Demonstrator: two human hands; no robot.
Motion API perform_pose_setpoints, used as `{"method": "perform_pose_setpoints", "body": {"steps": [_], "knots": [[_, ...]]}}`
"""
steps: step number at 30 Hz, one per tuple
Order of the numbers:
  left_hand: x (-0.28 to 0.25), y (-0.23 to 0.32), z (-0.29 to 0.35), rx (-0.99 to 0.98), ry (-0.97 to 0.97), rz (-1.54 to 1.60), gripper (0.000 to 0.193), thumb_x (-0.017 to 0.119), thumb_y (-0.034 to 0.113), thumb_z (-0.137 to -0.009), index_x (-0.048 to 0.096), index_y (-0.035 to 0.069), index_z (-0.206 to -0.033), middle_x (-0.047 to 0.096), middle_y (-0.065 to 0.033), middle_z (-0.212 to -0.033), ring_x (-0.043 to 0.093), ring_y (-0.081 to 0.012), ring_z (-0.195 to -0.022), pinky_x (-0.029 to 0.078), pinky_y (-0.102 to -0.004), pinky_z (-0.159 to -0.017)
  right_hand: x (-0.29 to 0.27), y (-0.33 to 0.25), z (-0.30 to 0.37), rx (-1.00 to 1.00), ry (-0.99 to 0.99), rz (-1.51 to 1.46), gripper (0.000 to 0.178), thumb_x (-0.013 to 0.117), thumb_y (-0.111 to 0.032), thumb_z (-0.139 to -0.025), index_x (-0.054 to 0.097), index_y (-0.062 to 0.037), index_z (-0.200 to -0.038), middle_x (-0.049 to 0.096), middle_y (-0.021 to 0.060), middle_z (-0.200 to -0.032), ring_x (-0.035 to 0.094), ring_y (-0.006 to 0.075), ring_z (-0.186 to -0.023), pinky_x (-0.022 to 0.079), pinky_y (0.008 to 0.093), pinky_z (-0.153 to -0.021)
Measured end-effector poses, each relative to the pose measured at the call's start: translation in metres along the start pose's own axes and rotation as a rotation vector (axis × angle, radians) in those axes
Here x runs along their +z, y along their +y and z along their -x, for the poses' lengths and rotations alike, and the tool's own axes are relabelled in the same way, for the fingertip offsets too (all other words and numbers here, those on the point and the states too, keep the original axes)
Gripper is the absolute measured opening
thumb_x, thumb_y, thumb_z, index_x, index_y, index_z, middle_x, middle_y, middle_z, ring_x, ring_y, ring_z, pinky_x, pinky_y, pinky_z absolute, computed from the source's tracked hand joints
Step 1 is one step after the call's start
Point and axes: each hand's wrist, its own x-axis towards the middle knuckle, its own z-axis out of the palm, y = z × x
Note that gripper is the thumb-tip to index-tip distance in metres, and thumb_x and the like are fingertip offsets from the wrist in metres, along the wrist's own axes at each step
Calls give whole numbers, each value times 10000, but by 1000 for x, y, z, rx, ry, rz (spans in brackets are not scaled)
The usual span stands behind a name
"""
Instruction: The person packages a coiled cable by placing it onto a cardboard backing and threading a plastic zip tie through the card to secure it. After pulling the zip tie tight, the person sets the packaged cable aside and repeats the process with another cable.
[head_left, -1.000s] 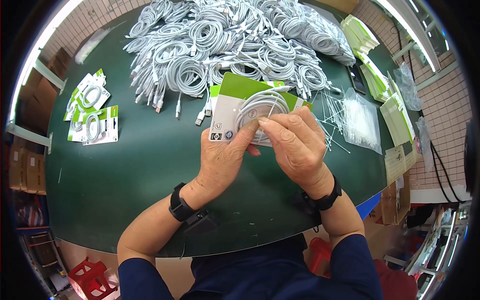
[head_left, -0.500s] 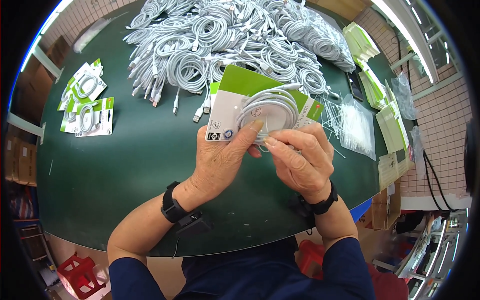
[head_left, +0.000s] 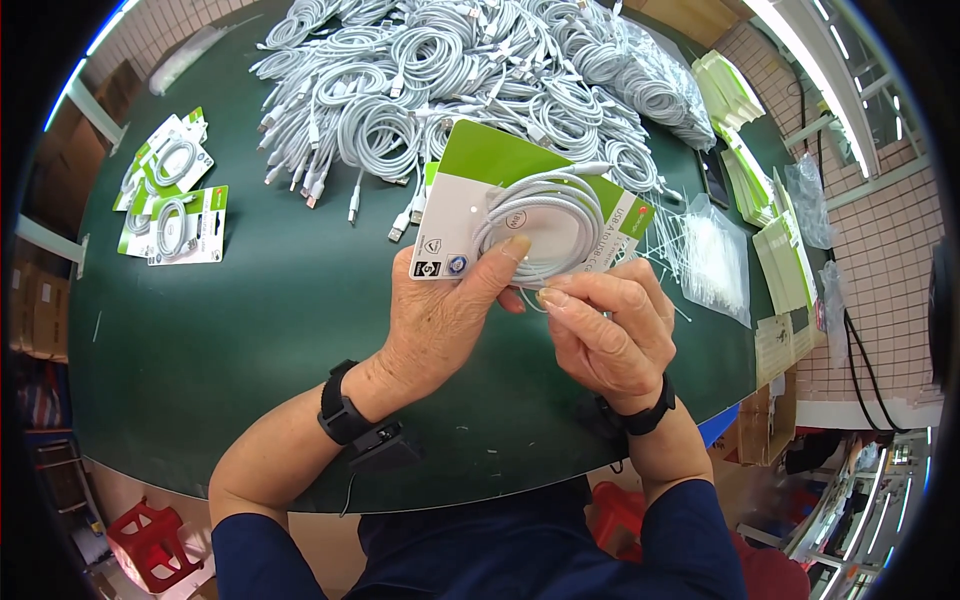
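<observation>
My left hand (head_left: pixel 445 315) is closed on a green and white packaging card (head_left: pixel 455 215), its thumb pressing a coiled white charging cable (head_left: pixel 590 215) against the front. The coil lies flat on the card, with one plug toward the upper right. At the card's lower edge, my right hand (head_left: pixel 620 325) pinches thumb and forefinger together on a thin white cable tie (head_left: pixel 535 302), whose end is mostly hidden by the fingertips. Behind the card spreads a big heap of coiled white cables (head_left: pixel 380 135).
Several carded cables (head_left: pixel 190 235) lie at the left. To the right are a bag of white cable ties (head_left: pixel 718 262), loose ties, and stacks of green and white cards (head_left: pixel 785 260). A phone (head_left: pixel 714 178) rests behind the bag. A red stool (head_left: pixel 150 545) stands at lower left.
My right hand has shifted slightly right and down, still pinching. The card has tilted a little, showing more of its right side. My left hand keeps its hold.
</observation>
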Motion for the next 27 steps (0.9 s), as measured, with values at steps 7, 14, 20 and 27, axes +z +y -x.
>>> {"method": "perform_pose_setpoints", "body": {"steps": [7, 14, 20, 27], "knots": [[1, 0, 0, -8, 3, 21, 268, 713, 88, -947, 656, -56, -1166, 724, -98, -970, 674, -124, -706, 558, -252, -588, 2, 2, 0, -3, 22, 6, 392, 817, 73, -722, 710, -114, -1049, 713, 62, -956, 584, 191, -680, 460, 281, -551], [1, -1, -1, -3, 3, 16, 258, 713, 82, -947, 660, -50, -1163, 724, -93, -959, 670, -123, -696, 551, -253, -585, 3, 4, -1, -1, 30, 8, 398, 818, 75, -721, 708, -111, -1055, 713, 59, -931, 593, 192, -677, 466, 281, -554], [1, -3, -1, -4, 16, 24, 251, 713, 80, -946, 663, -48, -1156, 723, -87, -952, 661, -119, -686, 548, -249, -585, 5, 3, -1, 7, 15, -18, 421, 817, 86, -706, 710, -114, -1060, 712, 52, -905, 606, 188, -678, 475, 276, -560], [0, -2, 0, 2, 27, 0, 250, 718, 83, -944, 666, -47, -1152, 720, -83, -939, 660, -116, -686, 548, -249, -586, 7, 0, -1, 25, 17, -55, 420, 807, 100, -698, 708, -119, -1043, 712, 53, -900, 614, 190, -676, 482, 280, -563]]}}
